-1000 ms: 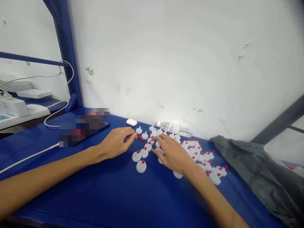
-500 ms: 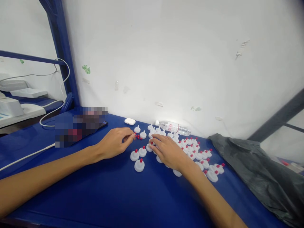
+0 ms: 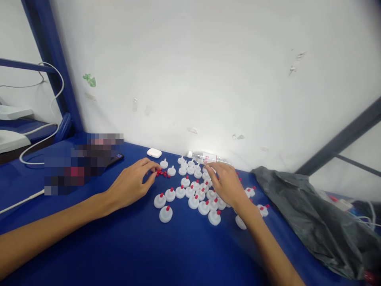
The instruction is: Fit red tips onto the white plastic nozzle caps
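My left hand (image 3: 133,180) reaches in from the left, thumb and forefinger apart, its fingertips at a small pile of tiny red caps (image 3: 163,173). Two white plastic nozzle lids (image 3: 171,171) with bare spouts stand beside that pile. Over the right part of the group hovers my right hand (image 3: 224,180), fingers apart, nearest some bare-spouted lids (image 3: 190,170) at the back. Its fingertips partly cover the lids there. In front lie many white lids with red tips (image 3: 193,201), several hidden under my right hand and forearm.
A clear plastic bottle (image 3: 208,157) lies along the wall behind the lids. Left of it is a white earphone case (image 3: 154,153). Grey plastic sheeting (image 3: 300,214) covers the table's right side. A blurred-out item (image 3: 83,163) with a white cable sits at left.
My right hand has moved right and away from the red-tipped lids it was over, uncovering them. My left thumb and forefinger, together before, have parted at the red caps. The view has shifted slightly right.
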A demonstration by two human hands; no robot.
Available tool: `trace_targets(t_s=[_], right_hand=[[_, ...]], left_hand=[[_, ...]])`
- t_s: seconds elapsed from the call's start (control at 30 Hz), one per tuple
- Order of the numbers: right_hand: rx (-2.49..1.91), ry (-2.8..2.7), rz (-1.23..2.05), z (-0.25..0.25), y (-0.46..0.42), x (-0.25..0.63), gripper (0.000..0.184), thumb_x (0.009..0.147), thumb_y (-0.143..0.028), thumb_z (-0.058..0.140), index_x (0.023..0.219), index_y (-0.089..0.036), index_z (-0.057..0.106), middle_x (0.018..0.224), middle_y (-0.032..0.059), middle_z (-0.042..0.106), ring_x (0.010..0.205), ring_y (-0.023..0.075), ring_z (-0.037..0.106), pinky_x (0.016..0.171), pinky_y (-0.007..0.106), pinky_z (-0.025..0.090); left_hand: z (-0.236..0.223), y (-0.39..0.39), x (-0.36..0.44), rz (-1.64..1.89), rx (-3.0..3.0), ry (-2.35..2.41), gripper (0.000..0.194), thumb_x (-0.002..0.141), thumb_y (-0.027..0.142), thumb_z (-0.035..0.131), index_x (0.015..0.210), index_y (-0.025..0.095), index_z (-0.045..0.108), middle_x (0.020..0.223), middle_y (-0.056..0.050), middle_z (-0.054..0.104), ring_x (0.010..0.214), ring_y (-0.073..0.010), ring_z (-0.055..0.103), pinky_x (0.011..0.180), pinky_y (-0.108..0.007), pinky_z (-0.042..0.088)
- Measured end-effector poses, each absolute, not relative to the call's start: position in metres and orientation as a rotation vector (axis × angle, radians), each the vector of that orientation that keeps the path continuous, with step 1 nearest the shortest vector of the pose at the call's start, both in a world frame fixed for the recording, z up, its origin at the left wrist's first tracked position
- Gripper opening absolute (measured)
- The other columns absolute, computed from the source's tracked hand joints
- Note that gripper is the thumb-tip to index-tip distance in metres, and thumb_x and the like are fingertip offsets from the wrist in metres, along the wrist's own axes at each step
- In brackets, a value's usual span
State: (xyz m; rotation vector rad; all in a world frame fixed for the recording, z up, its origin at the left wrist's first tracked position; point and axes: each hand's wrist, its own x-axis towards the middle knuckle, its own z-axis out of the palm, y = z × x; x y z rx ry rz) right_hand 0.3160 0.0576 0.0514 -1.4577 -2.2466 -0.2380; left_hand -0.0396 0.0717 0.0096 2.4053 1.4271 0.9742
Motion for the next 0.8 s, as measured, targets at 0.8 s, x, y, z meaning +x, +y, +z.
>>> trace_targets(t_s=[0.8], right_hand=[[-1.816,-2.369,0.362,0.058,0.117,0.379,0.027,0.097,-0.039,0.079,0.121,-0.039,0.091,0.098,0.0060,0.092,0.094,0.0380,0.090,0.092,0.050,0.070]], left_hand=[[-0.029,0.094,-0.051,1.009,2.291,1.471,0.037,0.115,0.042,0.051,0.118,0.035,0.087,0.120,-0.008,0.080,0.077,-0.0295,0.082,0.076,-0.047,0.073]])
